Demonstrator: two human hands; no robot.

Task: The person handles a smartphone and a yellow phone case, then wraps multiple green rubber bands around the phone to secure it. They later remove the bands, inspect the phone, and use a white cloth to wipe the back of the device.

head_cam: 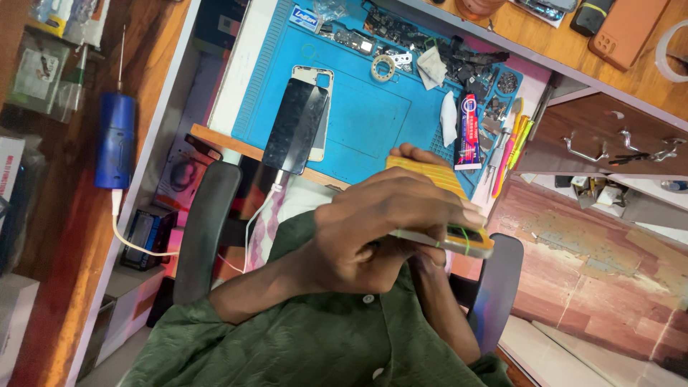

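Yellow, rubber-banded phone (446,208) sits clamped in both hands' fingers: left hand (373,233) on top, right hand (430,259) beneath; red-blue glue tube (469,132) at twelve o'clock.

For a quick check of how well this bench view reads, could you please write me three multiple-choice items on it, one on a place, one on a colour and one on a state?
1. Where does the dark phone screen panel lie?
A. on the left part of the blue work mat
B. in the wooden drawers at the right
C. on the floor

2. What colour is the cylinder-shaped tool left of the mat?
A. red
B. blue
C. white

3. How is the yellow-cased phone held?
A. it lies alone on the mat
B. it hangs from a cable
C. it is gripped in both hands above the lap

Answers:
1 A, the panel rests on the mat's left part, over its near edge.
2 B, its body is plainly blue.
3 C, the left hand wraps over it and fingers of the right hand show behind it.
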